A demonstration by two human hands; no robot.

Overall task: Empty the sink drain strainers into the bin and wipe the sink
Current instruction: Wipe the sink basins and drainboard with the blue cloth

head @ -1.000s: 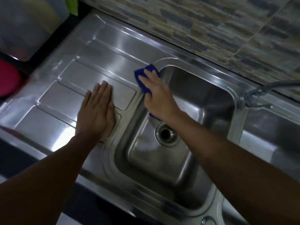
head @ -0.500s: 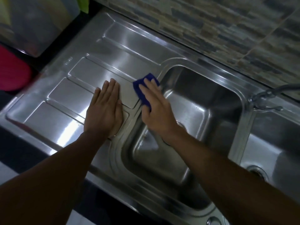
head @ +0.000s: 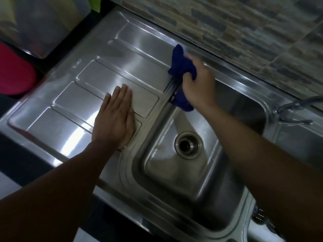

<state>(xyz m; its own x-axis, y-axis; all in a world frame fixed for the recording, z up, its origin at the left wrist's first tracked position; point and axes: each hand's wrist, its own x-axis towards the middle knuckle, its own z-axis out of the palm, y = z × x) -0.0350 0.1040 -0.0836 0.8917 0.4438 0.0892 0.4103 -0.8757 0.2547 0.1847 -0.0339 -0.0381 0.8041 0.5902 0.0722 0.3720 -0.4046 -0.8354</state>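
A stainless steel sink (head: pixel 201 198) fills the view, with a ribbed drainboard (head: pixel 97 79) on its left. My right hand (head: pixel 197 84) grips a dark blue cloth (head: pixel 180 65) at the rim's far left corner, between drainboard and basin; part of the cloth hangs below my wrist. My left hand (head: pixel 116 117) lies flat, fingers straight, on the drainboard near the basin edge. The basin's round drain opening (head: pixel 188 144) is uncovered, with no strainer seen in it.
A tap (head: pixel 293 110) stands at the right, beside a second basin (head: pixel 297 142). A patterned tile wall (head: pixel 244 32) runs behind the sink. A pink object (head: pixel 14 72) and a translucent container (head: pixel 40 23) sit at the far left. A perforated metal piece (head: pixel 260 215) shows at lower right.
My right hand has moved with the cloth away from me along the rim toward the back wall, and the cloth is now bunched in my fingers. The left hand stays flat on the drainboard.
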